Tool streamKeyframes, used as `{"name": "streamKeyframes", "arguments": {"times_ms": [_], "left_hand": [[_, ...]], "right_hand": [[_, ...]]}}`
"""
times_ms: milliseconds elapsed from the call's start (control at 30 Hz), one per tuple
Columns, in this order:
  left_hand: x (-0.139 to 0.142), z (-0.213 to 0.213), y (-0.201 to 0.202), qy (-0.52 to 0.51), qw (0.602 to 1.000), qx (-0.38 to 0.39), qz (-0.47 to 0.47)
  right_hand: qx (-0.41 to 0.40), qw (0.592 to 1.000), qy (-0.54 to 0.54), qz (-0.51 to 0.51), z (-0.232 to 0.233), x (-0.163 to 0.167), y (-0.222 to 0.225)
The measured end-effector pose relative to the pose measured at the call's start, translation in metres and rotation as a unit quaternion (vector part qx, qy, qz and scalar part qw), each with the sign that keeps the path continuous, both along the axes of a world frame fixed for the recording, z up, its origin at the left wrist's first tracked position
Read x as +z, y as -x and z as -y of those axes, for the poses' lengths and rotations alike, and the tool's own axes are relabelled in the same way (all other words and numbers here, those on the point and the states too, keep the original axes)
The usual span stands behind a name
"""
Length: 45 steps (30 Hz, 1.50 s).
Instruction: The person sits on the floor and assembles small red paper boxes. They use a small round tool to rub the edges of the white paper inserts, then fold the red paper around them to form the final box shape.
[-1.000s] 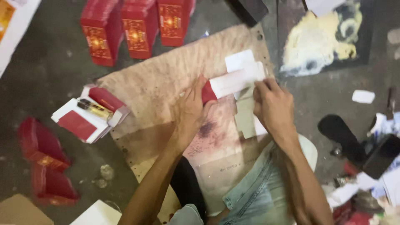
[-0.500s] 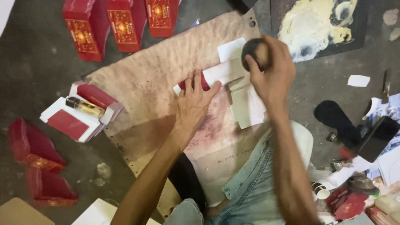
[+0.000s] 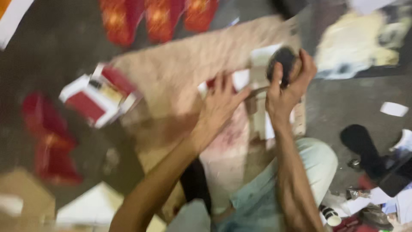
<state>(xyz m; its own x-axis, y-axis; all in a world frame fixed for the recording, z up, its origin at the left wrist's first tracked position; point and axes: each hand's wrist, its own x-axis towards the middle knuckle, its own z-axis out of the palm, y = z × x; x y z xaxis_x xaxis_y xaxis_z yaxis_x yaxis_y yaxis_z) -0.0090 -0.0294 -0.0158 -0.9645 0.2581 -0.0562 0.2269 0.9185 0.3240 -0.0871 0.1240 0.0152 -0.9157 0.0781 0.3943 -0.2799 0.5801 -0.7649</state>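
Two bare hands work over a stained brown cardboard sheet [image 3: 193,64] on the grey floor. The right hand [image 3: 285,88] has its fingers clamped round a dark round object [image 3: 282,60], lifted at about one o'clock from the view's centre. The left hand [image 3: 221,103] lies flat, fingers spread, pressing white folded paper [image 3: 257,81] just beside it. At nine o'clock sits an open red-and-white box [image 3: 96,96]; blurred red boxes [image 3: 159,17] stand at twelve.
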Motion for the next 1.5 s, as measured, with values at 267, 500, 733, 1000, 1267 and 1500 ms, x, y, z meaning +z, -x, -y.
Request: {"name": "streamKeyframes", "arguments": {"times_ms": [267, 500, 733, 1000, 1267, 1500], "left_hand": [[-0.002, 0.019, -0.003, -0.239, 0.953, 0.170, 0.079], [-0.004, 0.027, -0.006, -0.208, 0.967, 0.145, -0.026], [-0.002, 0.027, -0.002, -0.206, 0.972, 0.104, -0.036], [0.003, 0.025, 0.009, -0.195, 0.977, 0.084, 0.018], [0.010, 0.027, 0.012, -0.134, 0.988, 0.082, 0.007], [0.015, 0.033, 0.004, -0.674, 0.640, 0.259, 0.263]], "right_hand": [[0.132, 0.977, -0.103, 0.131, 0.012, 0.007, -0.009], [0.041, 0.988, -0.097, 0.114, 0.008, -0.007, -0.053], [0.015, 0.987, -0.055, 0.152, -0.007, -0.009, -0.040], [-0.023, 0.950, -0.311, -0.013, -0.110, 0.024, 0.011], [0.206, 0.945, -0.155, 0.203, -0.018, -0.012, -0.027], [0.176, 0.873, 0.267, 0.368, -0.024, -0.019, -0.050]]}}
